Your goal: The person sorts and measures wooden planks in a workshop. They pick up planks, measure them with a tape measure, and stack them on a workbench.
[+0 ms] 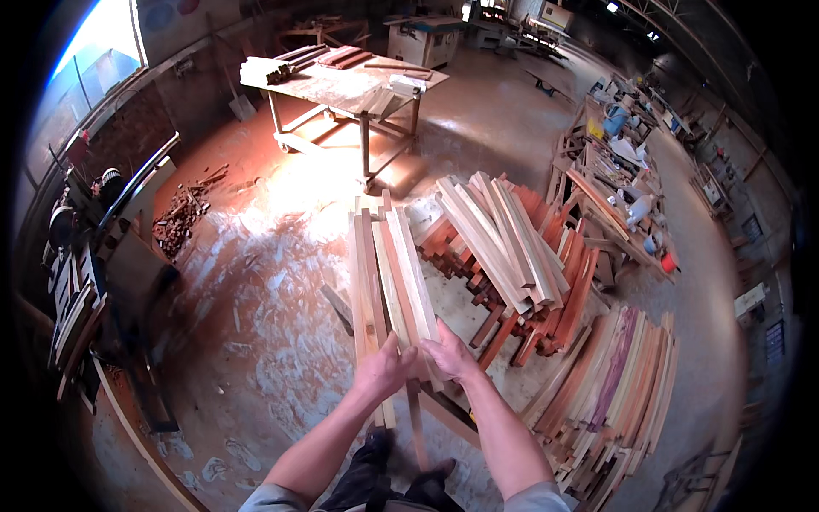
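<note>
A bundle of pale and reddish wooden strips (394,273) lies lengthwise in front of me, pointing away. My left hand (386,369) is closed over the strips near their close end, fingers bent around the wood. On the right side of the same bundle, my right hand (450,352) grips the outer pale strip, its thumb along the top. The two hands nearly touch. Below them, part of the support under the strips is hidden by my hands and arms.
More pale strips (503,247) rest on a stack of reddish strips (563,299) to the right. A larger strip stack (610,375) stands near right. A wheeled table (358,90) with wood is ahead. Machinery (128,205) stands left, by a scrap pile (183,213). A cluttered bench (618,154) runs far right.
</note>
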A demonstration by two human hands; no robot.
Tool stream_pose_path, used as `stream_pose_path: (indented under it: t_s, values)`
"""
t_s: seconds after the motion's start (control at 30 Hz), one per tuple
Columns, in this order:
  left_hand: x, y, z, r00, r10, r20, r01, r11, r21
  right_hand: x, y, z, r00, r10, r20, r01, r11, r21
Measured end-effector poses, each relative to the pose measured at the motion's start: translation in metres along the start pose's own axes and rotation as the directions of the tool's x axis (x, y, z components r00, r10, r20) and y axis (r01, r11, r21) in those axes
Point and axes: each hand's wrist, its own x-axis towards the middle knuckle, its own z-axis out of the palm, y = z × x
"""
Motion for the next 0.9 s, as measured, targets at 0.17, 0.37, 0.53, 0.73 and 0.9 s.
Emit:
stream_pose_path:
  t_s: [0.17,0.37,0.53,0.73,0.9]
  values:
    - [0.005,-0.011,-0.022,0.933,0.134,-0.333,-0.106,0.989,0.101,0.005,0.038,0.002,0.994,0.030,-0.107,-0.063,0.945,-0.321]
    - [0.008,-0.057,0.017,0.887,0.205,-0.414,-0.188,0.979,0.082,0.001,-0.013,0.022,0.980,0.133,-0.147,-0.197,0.575,-0.794]
    - [0.010,-0.060,0.029,0.887,0.166,-0.432,-0.191,0.982,-0.014,0.010,0.010,0.041,0.967,-0.100,-0.235,-0.130,0.601,-0.789]
    - [0.012,-0.063,0.030,0.874,0.214,-0.436,-0.262,0.964,-0.052,0.019,0.031,0.043,0.910,-0.272,-0.314,-0.016,0.731,-0.682]
    - [0.010,-0.062,0.022,0.897,0.102,-0.430,-0.232,0.937,-0.262,0.019,0.023,0.057,0.907,-0.266,-0.327,0.021,0.804,-0.594]
